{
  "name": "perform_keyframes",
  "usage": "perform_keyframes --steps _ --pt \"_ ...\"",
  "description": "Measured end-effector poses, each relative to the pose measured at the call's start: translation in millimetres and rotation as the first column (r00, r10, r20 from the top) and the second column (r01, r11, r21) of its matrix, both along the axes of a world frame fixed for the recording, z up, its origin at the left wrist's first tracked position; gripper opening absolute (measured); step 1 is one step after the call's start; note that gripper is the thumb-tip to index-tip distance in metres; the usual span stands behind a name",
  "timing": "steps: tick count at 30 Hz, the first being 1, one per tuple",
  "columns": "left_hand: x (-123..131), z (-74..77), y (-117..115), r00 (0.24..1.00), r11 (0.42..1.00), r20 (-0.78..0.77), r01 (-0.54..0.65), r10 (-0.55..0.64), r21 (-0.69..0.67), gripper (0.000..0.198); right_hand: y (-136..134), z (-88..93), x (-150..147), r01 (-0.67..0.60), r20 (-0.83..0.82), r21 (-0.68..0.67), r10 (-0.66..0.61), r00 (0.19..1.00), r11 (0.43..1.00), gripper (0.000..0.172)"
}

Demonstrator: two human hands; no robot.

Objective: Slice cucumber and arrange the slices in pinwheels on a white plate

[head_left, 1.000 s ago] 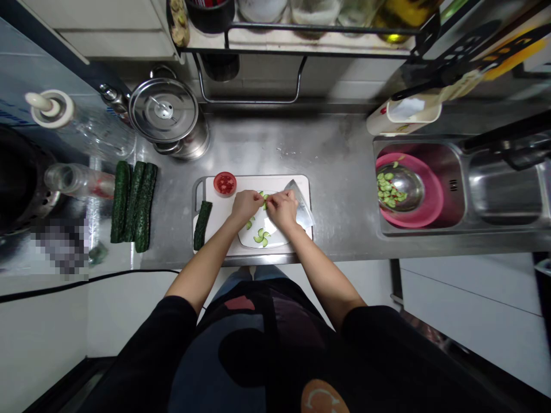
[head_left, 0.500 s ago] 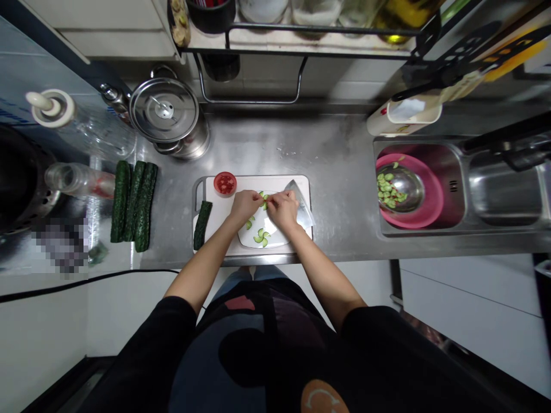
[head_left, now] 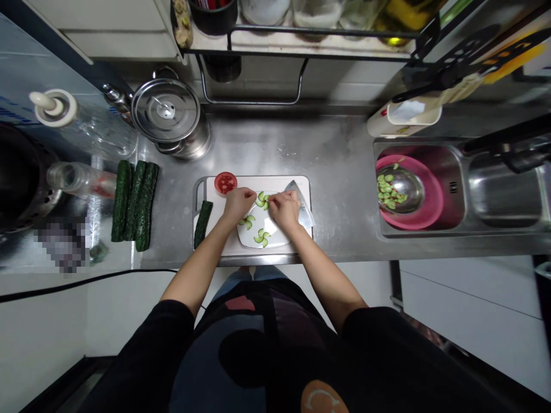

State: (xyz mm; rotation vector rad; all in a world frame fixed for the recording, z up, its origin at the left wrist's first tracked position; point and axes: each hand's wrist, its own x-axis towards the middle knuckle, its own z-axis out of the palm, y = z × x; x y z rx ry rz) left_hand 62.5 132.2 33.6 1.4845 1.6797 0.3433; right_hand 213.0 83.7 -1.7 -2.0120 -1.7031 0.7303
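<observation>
Right hand (head_left: pixel 284 209) with fingertips pinched narrow on cucumber slices (head_left: pixel 260 200) at the plate's (head_left: pixel 276 238) far edge, left hand (head_left: pixel 236 202) curled at its left edge (whether it holds anything, cannot tell), plate on cutting board (head_left: pixel 215 215) near the surface's (head_left: pixel 340 172) front edge.

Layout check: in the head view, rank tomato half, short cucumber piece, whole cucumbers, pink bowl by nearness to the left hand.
1. Tomato half, just beyond the left hand.
2. Short cucumber piece, board's left edge.
3. Whole cucumbers, counter far left.
4. Pink bowl, in the sink, right.
</observation>
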Motion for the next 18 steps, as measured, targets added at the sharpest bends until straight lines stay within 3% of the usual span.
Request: perform_keyframes --steps 5,11,14,18 --pt "-20 9.4 5 0.994 0.994 -0.062 -0.089 0.093 0.060 0.015 0 -0.6 0 0.007 -0.013 0.033 -0.007 1.000 0.999 0.015" --pt "-60 21.7 12 0.937 0.966 -0.256 -0.201 0.239 0.164 0.022 -8 8.9 2 0.040 0.010 0.129 -0.042 0.999 0.991 0.016" --pt "-73 23.3 17 0.892 0.969 -0.388 -0.177 0.231 0.171 0.026 -19 17.8 -4 -0.002 -0.001 0.156 0.003 1.000 0.988 0.016" --pt "-71 20.6 23 0.861 0.989 -0.490 -0.100 0.140 0.108 0.030 -39 27.2 -21 -0.110 -0.006 0.135 0.112 0.994 0.985 0.015"
